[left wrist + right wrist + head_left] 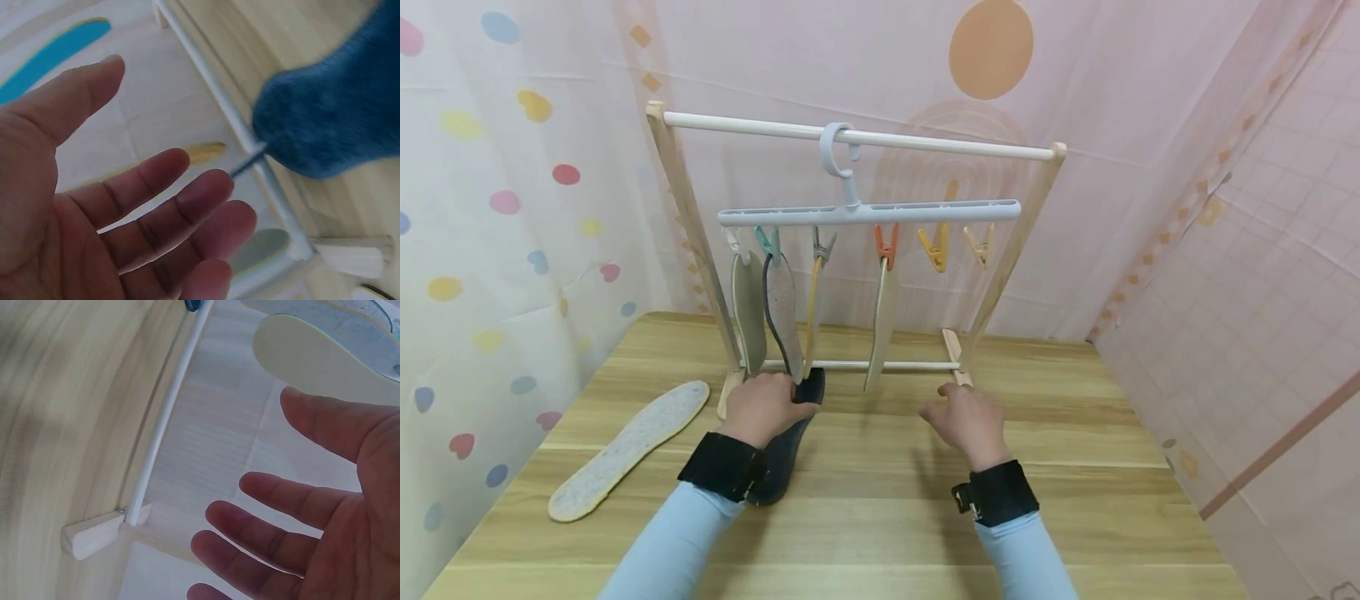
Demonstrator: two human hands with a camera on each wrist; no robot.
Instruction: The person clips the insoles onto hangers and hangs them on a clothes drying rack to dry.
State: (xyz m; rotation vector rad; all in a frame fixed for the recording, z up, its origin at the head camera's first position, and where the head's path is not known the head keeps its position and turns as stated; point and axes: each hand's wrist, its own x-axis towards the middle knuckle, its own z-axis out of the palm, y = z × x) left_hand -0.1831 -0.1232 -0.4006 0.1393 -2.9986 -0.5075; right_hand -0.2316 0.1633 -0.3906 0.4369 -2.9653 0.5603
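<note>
My left hand [762, 408] is above a dark insole [782, 458] lying on the table; its fingers look relaxed and apart in the left wrist view, and nothing is in them. My right hand [972, 421] hovers near the rack's right foot, fingers loosely spread and holding nothing. A light blue hanger [850, 214] carries several clothespins. From the orange clothespin [887, 242] hangs a cream insole [881, 325]. Left of it hang an olive insole [749, 304], a grey insole with a dark edge [784, 304] and a yellow-edged insole [812, 317].
A grey felt insole [628, 450] lies at the table's left. The wooden rack [1015, 242] has a white top rail [752, 127] and a white lower rail [917, 366]. A yellow clothespin [936, 248] and a pale clothespin [979, 246] hold nothing. Patterned curtains [497, 250] surround the table.
</note>
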